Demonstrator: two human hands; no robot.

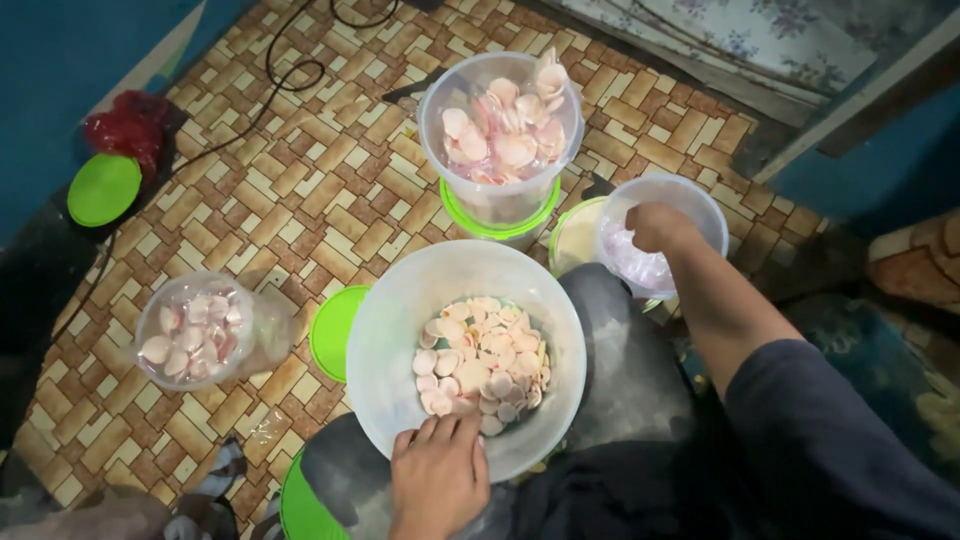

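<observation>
The left hand (437, 475) lies on the near rim of the big white bowl (385, 330) at 6 o'clock, its grip resting flat and steadying it on the lap. The bowl holds pink and white crackers (480, 365). At 2 o'clock the right hand (657, 225) reaches into a small clear tub (700, 200); its grip is hidden. A filled clear jar (500, 125) stands at 12 o'clock on the tiled floor (300, 180).

The right hand (655, 225) fingers are hidden inside the clear jar (700, 205).
</observation>
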